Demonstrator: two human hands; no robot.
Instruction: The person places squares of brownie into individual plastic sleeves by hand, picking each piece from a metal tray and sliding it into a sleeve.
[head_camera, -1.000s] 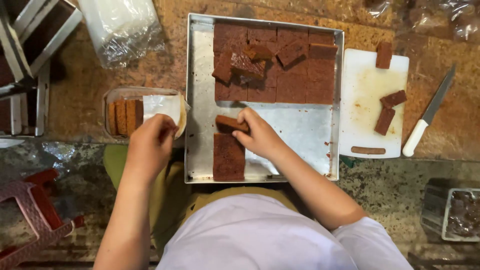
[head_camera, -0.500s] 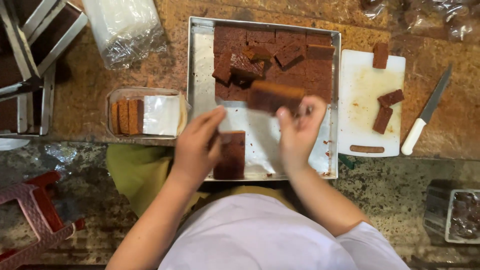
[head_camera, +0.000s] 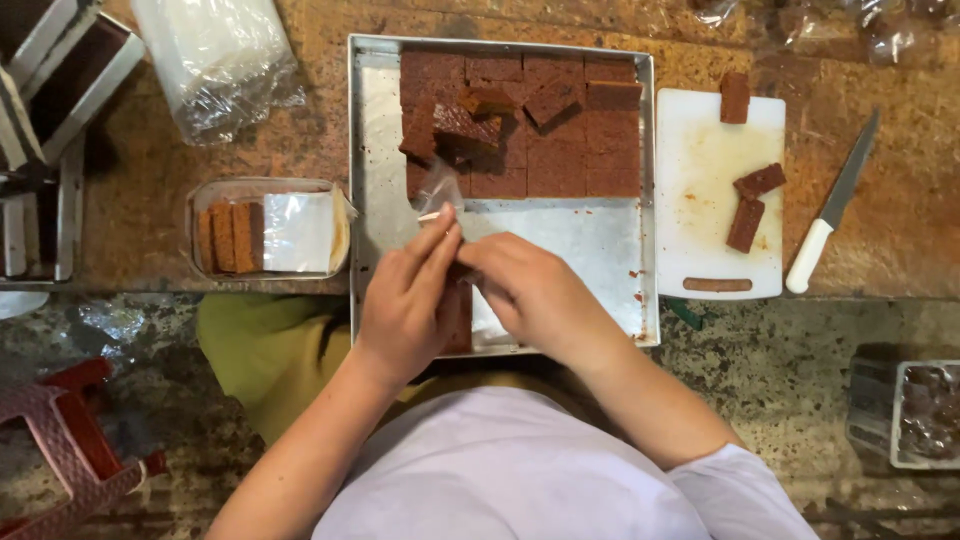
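Far out to the left of my left hand sits the clear plastic tub, a few brown slices standing at its left end and a sheet of film beside them. A second ago that hand was over at the tub; now it has come across to the metal tray, so the loading pause is over and wrapping is on. Its grip is pinched on a clear plastic wrapper, which stands up just above my fingertips. Right against it, my right hand is curled closed, fingers meeting the left ones; the cake piece I had lifted is mostly hidden below both hands, low over the tray's near edge. Beyond my hands the uncut cake slab fills the far half. Right of my right hand: the white cutting board with scraps, then the knife on the desk.
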